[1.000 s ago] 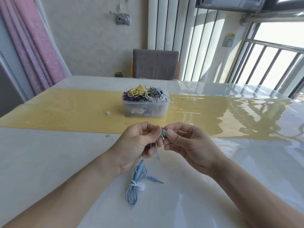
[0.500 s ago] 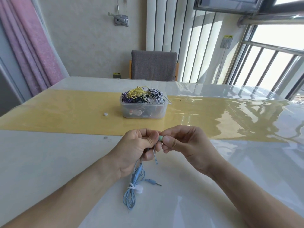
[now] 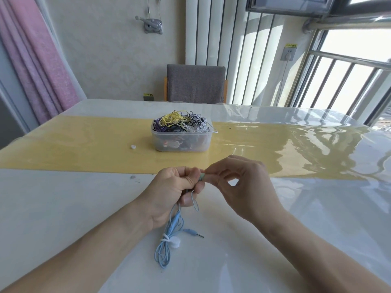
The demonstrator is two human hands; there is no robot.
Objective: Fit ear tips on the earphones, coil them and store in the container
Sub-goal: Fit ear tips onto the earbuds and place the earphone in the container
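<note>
Holding the light blue earphones [image 3: 172, 227] above the near part of the tabletop [image 3: 63, 208], the left hand [image 3: 173, 191] has its fingers curled round the upper cable and one earbud, so its grip is closed on the earphones. Just to its right, the right hand [image 3: 239, 187] pinches a small green ear tip [image 3: 202, 176] between thumb and forefinger; the tip sits right between the two hands, at the earbud held by the left fingers, though whether it is fully seated cannot be told. The other fingers of the right hand are loosely bent.

Below the left hand the cable hangs down in a bundle that lies on the tabletop, bound near its middle by a white tie [image 3: 172, 242]. The bundle's lower loops spread toward the near edge, and the jack plug [image 3: 193, 233] sticks out to the right of the tie, resting on the surface. A thin loop of cable also droops between the two hands.

Farther off, at the middle of the tabletop, a clear plastic container [image 3: 181, 142] stands on a yellow runner [image 3: 84, 149]. It is heaped with coiled earphones in yellow, purple, white and black, and one strand hangs over its right rim. A small white ear tip [image 3: 133, 146] lies on the runner to the left of the container, apart from it. Beyond the far edge stands a grey chair [image 3: 195, 83], with a pink curtain [image 3: 40, 60] at far left.
</note>
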